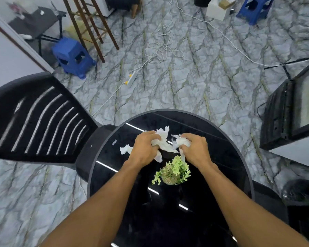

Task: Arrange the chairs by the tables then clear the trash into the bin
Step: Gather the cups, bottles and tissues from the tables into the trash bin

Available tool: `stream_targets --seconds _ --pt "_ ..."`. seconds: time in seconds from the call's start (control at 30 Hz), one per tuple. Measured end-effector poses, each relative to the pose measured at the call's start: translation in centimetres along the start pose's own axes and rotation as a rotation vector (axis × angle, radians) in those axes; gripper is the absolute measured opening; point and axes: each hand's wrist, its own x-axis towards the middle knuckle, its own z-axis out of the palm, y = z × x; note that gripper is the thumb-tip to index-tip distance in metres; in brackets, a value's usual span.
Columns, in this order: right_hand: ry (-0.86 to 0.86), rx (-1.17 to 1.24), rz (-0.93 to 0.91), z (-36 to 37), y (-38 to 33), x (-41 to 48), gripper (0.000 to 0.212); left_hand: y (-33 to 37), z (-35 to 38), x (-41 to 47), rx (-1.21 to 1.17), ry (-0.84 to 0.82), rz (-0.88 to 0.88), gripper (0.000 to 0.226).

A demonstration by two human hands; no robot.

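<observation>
Head-worn view, downward (close over table (168, 220))

A crumpled white tissue (165, 146) is lying bunched under the curled fingers (151, 139) of the left hand (144, 148), spilling out beyond them. A second wad (182, 141) is sitting gathered in the fingers (185, 147) of the right hand (195, 151). A smaller torn scrap (125, 149) is lying loose on the glossy black round bench (221, 139), just left of the left fingers. A black slat-backed chair (36, 118) is standing further left, its seat at the bench rim.
</observation>
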Motion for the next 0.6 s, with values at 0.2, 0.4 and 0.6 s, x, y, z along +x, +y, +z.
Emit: stream_targets --seconds 0.2,0.4,0.6 --pt "-0.044 0.070 -0.094 -1.1 -5.8 2.6 0.027 -1.7 -5.2 -1.2 0.003 0.282 -0.211 0.030" --pt "-0.040 -0.013 -0.071 -0.7 -5.0 1.7 0.030 -5.8 -4.0 -5.0 0.371 -0.064 -0.194 0.022" --pt "0.032 0.029 0.032 -1.5 -2.8 -0.1 0.027 -6.5 -4.1 -4.3 0.456 -0.134 -0.019 0.033"
